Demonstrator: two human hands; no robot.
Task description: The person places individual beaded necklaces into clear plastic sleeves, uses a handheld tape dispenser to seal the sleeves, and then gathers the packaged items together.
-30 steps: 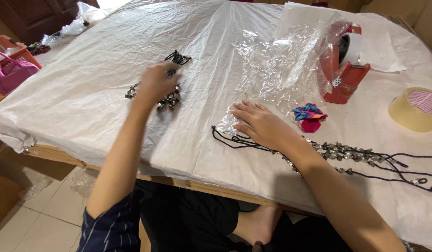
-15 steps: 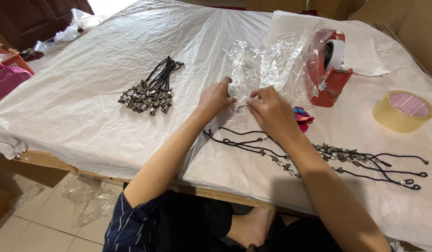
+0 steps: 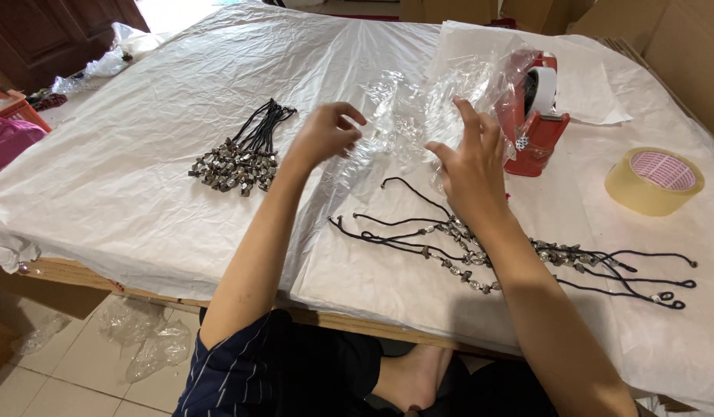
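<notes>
Over the bench (image 3: 141,185), my left hand (image 3: 324,135) and right hand (image 3: 466,166) work the clear bags (image 3: 419,116); whether my fingers (image 3: 349,116) pinch the film, I cannot tell. Corded beads (image 3: 480,259) lie under my right wrist, a bundle (image 3: 241,158) left, tape dispenser (image 3: 536,116) right.

Glossy, crinkled clear plastic bags (image 3: 419,116) lie at upper centre. Thin white sheet (image 3: 141,154), matt and wrinkled, covers the table. Black cords with dull metallic beads (image 3: 233,162) at left; glossy red plastic tape dispenser (image 3: 538,131) upper right.
</notes>
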